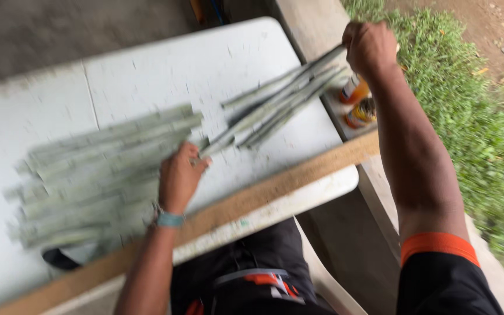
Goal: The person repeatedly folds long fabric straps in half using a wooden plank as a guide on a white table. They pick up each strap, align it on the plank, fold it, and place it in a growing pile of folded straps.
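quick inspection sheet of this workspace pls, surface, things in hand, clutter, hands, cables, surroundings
surface: white table, scuffed; a wooden plank lies along its near edge
things in hand: bundle of long grey-green strips, held at both ends, lying slantwise across the table's right part
clutter: pile of the same strips on the left; two orange-and-white containers off the right edge; a dark object under the pile's near end, kind unclear
hands: right hand closed on the bundle's far end; left hand at its near end, beside the pile; image blurred
cables: nothing seen
surroundings: concrete ledge, grass and bare dirt on the right
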